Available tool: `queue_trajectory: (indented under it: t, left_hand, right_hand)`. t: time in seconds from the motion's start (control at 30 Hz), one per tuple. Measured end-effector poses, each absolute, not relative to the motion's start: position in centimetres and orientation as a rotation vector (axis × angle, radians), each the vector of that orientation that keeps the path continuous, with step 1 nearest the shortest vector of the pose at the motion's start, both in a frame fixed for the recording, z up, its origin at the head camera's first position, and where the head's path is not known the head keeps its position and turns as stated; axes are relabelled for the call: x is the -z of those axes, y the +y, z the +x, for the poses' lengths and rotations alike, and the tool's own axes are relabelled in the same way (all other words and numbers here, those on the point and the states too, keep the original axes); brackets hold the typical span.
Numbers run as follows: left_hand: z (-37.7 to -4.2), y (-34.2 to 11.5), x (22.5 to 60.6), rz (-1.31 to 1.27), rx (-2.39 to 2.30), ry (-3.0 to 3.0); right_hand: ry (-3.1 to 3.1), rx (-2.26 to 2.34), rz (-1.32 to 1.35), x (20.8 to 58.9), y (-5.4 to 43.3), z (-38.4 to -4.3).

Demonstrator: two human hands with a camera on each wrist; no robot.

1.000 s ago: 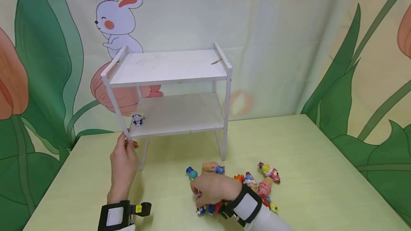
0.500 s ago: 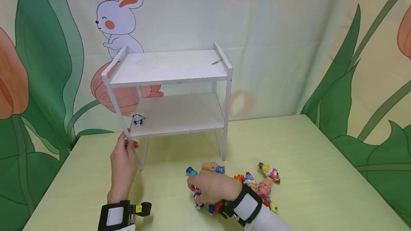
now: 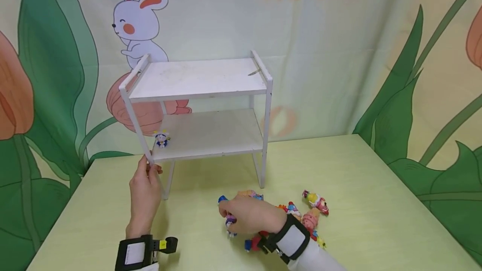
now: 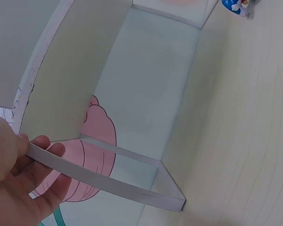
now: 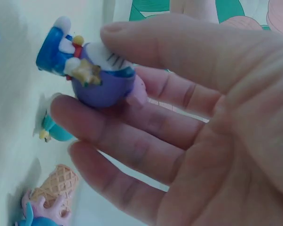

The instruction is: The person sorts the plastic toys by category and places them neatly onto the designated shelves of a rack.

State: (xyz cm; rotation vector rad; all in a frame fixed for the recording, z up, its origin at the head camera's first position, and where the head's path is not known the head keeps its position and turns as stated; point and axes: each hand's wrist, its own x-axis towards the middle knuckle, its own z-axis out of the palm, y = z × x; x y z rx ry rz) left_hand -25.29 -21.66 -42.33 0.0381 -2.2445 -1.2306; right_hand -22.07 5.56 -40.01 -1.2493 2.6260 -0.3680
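Note:
A white two-tier shelf rack [image 3: 214,131] stands at the back left of the table. My left hand [image 3: 144,198] grips its front left leg [image 4: 108,181] just below the lower board, fingers and thumb round the bar. Over the front of the table, my right hand [image 3: 257,214] pinches a small toy figurine [image 5: 97,89] between thumb and fingers. This figurine is purple and blue, with white whisker-marked cheeks and a gold star. Another figurine [image 3: 162,139], blue and white with yellow on top, sits on the lower board's left end.
Loose figurines lie around my right hand: an ice-cream-cone one [image 5: 54,186], a pink one [image 3: 310,219], a yellow and red one [image 3: 316,203] and several more, some partly hidden under the hand. A printed curtain [image 3: 320,53] hangs behind the table.
My right hand has lifted the purple-blue figurine slightly and shifted it a little up and left, away from the blue and red figurine nearby. The left hand and the rack have stayed still.

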Motion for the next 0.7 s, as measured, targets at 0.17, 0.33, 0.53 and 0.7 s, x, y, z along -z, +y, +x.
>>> queue_trajectory:
  t: [0.17,0.33,0.53,0.7]
  left_hand:
    - [-25.3,-21.7,42.4,0.037,1.230,-2.246]
    - [-25.3,-21.6,42.4,0.040,1.226,-2.250]
    - [-25.3,-21.5,42.3,0.037,1.228,-2.251]
    - [-25.4,-21.5,42.5,0.036,1.224,-2.242]
  right_hand:
    - [2.674,0.364,-1.283,39.6,6.0,-22.3]
    - [2.658,0.483,-1.282,39.1,6.4,-22.5]
    - [2.662,0.577,-1.278,38.6,6.7,-22.7]
    - [2.673,0.608,-1.331,37.5,6.7,-23.1]
